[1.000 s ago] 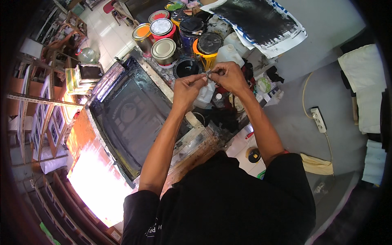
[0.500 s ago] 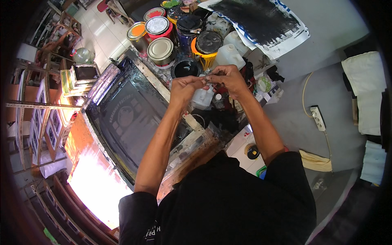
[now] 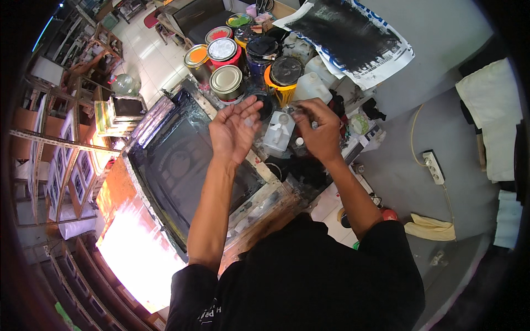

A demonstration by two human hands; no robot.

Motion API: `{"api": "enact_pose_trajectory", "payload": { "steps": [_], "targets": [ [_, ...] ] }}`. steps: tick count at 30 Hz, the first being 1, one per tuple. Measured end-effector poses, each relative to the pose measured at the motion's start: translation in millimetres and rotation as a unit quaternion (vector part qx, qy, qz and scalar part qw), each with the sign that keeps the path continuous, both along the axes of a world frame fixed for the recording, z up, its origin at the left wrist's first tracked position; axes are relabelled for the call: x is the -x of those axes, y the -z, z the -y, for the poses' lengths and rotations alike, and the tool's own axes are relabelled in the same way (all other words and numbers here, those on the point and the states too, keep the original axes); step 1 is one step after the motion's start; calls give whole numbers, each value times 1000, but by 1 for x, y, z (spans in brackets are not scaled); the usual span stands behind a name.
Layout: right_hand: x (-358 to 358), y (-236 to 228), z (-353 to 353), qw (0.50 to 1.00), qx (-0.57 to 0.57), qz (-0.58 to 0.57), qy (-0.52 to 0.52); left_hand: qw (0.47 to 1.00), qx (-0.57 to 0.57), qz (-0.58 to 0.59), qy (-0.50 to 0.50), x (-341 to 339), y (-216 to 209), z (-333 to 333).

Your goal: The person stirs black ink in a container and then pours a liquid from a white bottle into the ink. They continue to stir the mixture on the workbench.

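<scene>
My left hand is raised over the inner edge of a screen-printing frame. Its palm faces up, the fingers loosely bent and apart; a small pale patch shows by the fingers, and I cannot make out what it is. My right hand hovers to the right with curled fingers, and something small and dark seems to be at the fingertips, too small to name. Between the hands stands a translucent white plastic jug. Behind my left fingers is a tub of black ink, partly hidden.
Paint cans and a yellow bucket with a blackened lid crowd the far side. Beside them is a white jerrycan. An ink-smeared sheet lies at the far right. Black cloth sits near me; a power strip is at right.
My hands were together at the fingertips above the jug; now they are apart. The left has turned palm up and moved left, the right has shifted slightly right. The view has shifted a little.
</scene>
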State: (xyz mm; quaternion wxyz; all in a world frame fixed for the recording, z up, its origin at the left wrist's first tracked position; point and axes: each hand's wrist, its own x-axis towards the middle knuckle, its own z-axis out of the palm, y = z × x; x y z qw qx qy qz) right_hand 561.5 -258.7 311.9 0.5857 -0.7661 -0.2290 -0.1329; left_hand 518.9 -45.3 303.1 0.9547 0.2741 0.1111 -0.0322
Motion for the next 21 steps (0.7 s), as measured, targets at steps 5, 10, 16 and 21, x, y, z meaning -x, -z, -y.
{"api": "enact_pose_trajectory", "payload": {
  "steps": [5, 10, 16, 21],
  "targets": [
    [11, -19, -27, 986, 58, 147, -50, 998, 46, 13, 42, -15, -38, 23],
    [-3, -10, -21, 993, 41, 104, 25, 992, -110, 36, 46, -22, -54, 51],
    [-16, -8, -1, 997, 32, 47, 46, 938, -325, 41, 117, -44, -39, 65],
    [-32, -2, 20, 992, -39, -53, 111, 924, -357, 51, 128, -66, -36, 79]
  ]
}}
